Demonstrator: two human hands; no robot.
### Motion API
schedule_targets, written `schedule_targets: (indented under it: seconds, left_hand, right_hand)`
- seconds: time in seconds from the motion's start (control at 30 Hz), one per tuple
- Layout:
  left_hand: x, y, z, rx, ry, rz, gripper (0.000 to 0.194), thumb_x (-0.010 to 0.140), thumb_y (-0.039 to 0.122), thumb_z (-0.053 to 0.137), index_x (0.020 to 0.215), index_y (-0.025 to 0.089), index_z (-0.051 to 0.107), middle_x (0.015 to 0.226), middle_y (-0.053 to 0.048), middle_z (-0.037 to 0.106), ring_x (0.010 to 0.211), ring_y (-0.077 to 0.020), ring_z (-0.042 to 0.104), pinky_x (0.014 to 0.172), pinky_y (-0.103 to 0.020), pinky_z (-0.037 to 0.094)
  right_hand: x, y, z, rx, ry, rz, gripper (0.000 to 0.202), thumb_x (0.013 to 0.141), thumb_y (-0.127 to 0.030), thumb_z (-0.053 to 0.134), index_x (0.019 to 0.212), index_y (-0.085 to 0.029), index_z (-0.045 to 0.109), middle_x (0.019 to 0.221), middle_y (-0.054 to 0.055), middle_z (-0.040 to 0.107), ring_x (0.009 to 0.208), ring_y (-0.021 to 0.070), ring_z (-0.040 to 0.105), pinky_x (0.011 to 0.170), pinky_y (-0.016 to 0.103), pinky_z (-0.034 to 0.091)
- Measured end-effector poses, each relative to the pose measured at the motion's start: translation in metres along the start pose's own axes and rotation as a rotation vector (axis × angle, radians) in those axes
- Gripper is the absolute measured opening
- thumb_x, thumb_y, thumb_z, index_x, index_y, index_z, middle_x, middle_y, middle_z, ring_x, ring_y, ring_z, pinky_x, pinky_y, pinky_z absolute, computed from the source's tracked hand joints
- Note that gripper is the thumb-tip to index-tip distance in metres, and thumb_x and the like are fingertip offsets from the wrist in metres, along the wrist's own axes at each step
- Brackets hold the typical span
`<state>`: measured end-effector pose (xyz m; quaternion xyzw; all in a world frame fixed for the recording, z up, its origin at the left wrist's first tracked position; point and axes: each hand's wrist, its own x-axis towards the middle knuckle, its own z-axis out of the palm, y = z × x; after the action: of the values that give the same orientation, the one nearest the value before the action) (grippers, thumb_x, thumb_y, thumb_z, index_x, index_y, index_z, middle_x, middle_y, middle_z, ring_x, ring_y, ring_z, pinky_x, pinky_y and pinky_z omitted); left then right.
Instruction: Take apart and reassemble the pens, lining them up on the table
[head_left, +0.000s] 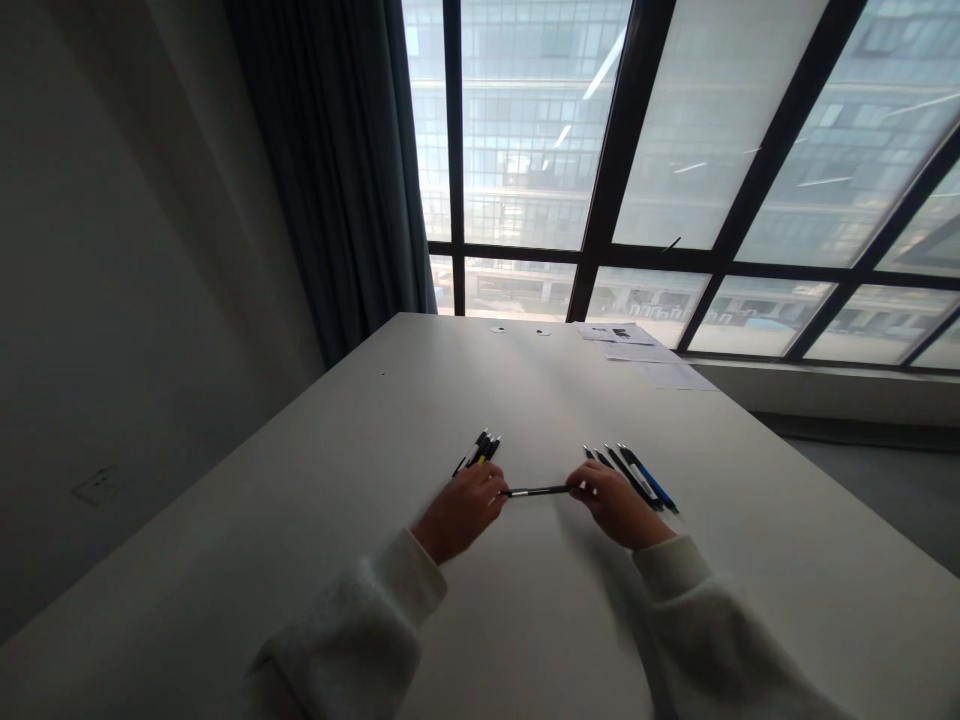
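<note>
A slim dark pen (538,491) with a pale band lies level between my hands. My left hand (466,505) pinches its left end, and the fingers of my right hand (611,503) are closed on its right end. Just beyond my left hand is a small group of pens (478,450), mostly black, one with a yellow part; my fingers hide their near ends. Beside and behind my right hand, several pens (637,475) lie side by side at a slant, black ones and a blue one on the right. My right hand partly covers the leftmost of these.
The white table (517,400) stretches toward the windows. Printed sheets of paper (637,350) lie at its far right edge. Two small white pieces (498,330) rest near the far edge. A dark curtain (337,180) hangs at the left, beside a wall with a socket (96,486).
</note>
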<state>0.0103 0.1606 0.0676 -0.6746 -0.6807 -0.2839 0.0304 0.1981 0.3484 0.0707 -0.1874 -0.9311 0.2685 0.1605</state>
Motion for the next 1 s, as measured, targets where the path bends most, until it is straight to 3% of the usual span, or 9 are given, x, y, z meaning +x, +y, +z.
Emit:
schedule_targets:
  seconds: [0.13, 0.27, 0.53, 0.73, 1.0]
  left_hand:
    - [0.010, 0.010, -0.027, -0.366, 0.268, -0.136, 0.019, 0.093, 0.030, 0.049, 0.096, 0.018, 0.064, 0.096, -0.006, 0.062, 0.079, -0.0141, 0.058, 0.074, -0.028, 0.049]
    - [0.020, 0.031, -0.056, -0.721, 0.441, -0.309, 0.022, 0.088, 0.036, 0.060, 0.097, 0.017, 0.064, 0.079, -0.002, 0.066, 0.069, -0.0128, 0.062, 0.064, -0.024, 0.051]
    - [0.032, 0.073, -0.118, -0.793, 0.645, -0.192, 0.020, 0.081, 0.030, 0.069, 0.095, 0.016, 0.068, 0.074, -0.002, 0.067, 0.066, -0.0134, 0.063, 0.062, -0.024, 0.054]
    - [0.025, 0.095, -0.126, -0.660, 0.757, -0.176, 0.007, 0.081, 0.023, 0.067, 0.085, 0.019, 0.070, 0.068, 0.001, 0.065, 0.058, -0.0105, 0.059, 0.055, -0.020, 0.050]
    - [0.020, 0.099, -0.124, -0.503, 0.790, -0.137, 0.006, 0.083, 0.020, 0.064, 0.085, 0.019, 0.069, 0.072, 0.001, 0.065, 0.057, -0.0094, 0.060, 0.055, -0.019, 0.049]
  right_hand:
    - [-0.004, -0.026, -0.030, 0.365, 0.145, 0.061, 0.020, 0.087, -0.034, 0.059, 0.094, -0.017, 0.066, 0.073, 0.002, 0.061, 0.063, 0.0156, 0.058, 0.060, 0.031, 0.050]
    - [-0.009, -0.060, -0.051, 0.770, 0.299, 0.058, 0.023, 0.081, -0.037, 0.069, 0.093, -0.017, 0.068, 0.066, 0.000, 0.060, 0.061, 0.0138, 0.056, 0.059, 0.029, 0.049]
    - [-0.023, -0.117, -0.083, 0.988, 0.542, -0.019, 0.015, 0.082, -0.032, 0.070, 0.090, -0.020, 0.070, 0.066, 0.002, 0.062, 0.060, 0.0142, 0.057, 0.055, 0.027, 0.048]
    - [-0.033, -0.127, -0.085, 0.985, 0.521, -0.021, 0.015, 0.085, -0.032, 0.068, 0.079, -0.018, 0.067, 0.063, 0.001, 0.062, 0.055, 0.0111, 0.054, 0.050, 0.022, 0.043]
    - [-0.036, -0.130, -0.081, 0.929, 0.540, 0.031, 0.016, 0.084, -0.035, 0.068, 0.082, -0.019, 0.067, 0.063, 0.001, 0.061, 0.056, 0.0118, 0.053, 0.051, 0.023, 0.042]
